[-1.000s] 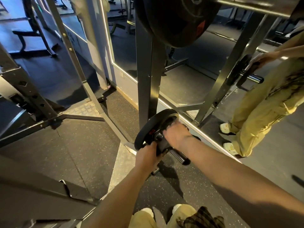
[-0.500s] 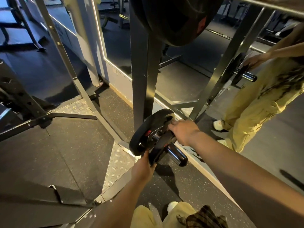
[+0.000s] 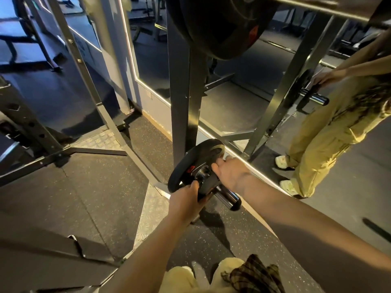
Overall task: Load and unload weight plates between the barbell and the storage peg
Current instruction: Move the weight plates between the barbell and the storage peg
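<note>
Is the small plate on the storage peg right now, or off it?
On. The chrome storage peg passes through the small plate, its end sticking out in front. Left hand and right hand grip it.

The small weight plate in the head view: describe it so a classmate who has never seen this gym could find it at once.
Start at the dark rack upright in the middle and follow it down to the chrome storage peg. The small weight plate sits outermost there, held by the left hand and right hand; the larger plate sits behind.

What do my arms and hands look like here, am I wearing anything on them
Both arms are bare up to the frame edge: no sleeves, gloves, watch or wraps visible on the left hand or right hand. Rings cannot be made out.
</note>
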### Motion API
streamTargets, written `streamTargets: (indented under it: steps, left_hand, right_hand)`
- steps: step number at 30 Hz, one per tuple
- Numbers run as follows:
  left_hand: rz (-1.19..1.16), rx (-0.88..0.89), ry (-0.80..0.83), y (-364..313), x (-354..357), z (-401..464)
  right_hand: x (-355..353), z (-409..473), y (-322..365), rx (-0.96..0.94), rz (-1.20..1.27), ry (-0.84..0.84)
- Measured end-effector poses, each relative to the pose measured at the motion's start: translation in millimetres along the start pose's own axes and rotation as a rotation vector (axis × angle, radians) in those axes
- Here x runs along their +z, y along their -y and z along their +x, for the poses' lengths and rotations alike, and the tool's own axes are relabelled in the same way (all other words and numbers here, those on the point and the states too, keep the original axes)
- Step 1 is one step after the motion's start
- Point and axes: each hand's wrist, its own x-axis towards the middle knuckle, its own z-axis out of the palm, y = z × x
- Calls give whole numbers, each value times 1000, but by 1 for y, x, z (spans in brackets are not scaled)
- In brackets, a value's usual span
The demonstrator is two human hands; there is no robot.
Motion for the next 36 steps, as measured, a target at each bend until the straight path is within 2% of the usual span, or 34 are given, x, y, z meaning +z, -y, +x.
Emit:
streamTargets:
  steps: [4, 8, 12, 17, 22, 25, 27, 29, 32, 36]
  left_hand:
    - [-24, -129, 62, 6, 26, -24]
    - [-58, -157, 66, 7, 32, -25]
    - [-46, -143, 98, 13, 30, -23]
    - [-99, -140, 83, 13, 37, -27]
    - [-179, -115, -23, 5, 26, -27]
    - [-198, 8, -126, -10, 8, -11]
    - [-160, 102, -132, -16, -2, -2]
    - [-89, 112, -65, -14, -6, 2]
    - [-48, 89, -2, -3, 5, -6]
    - [-167, -58, 48, -1, 19, -22]
  right_hand:
    - [-10, -11, 42, -106, -320, 4]
    - [-13, -14, 53, -109, -374, 26]
    - [-11, -18, 46, -92, -296, -32]
    - [-13, -9, 9, -184, 56, -164]
    - [11, 7, -34, -27, 150, -64]
    - [25, 8, -36, 33, 208, -48]
    - [25, 8, -32, 42, 176, -58]
    - [19, 6, -28, 6, 92, -91]
    - [3, -6, -15, -72, -36, -133]
    - [-7, -19, 14, -137, -207, -161]
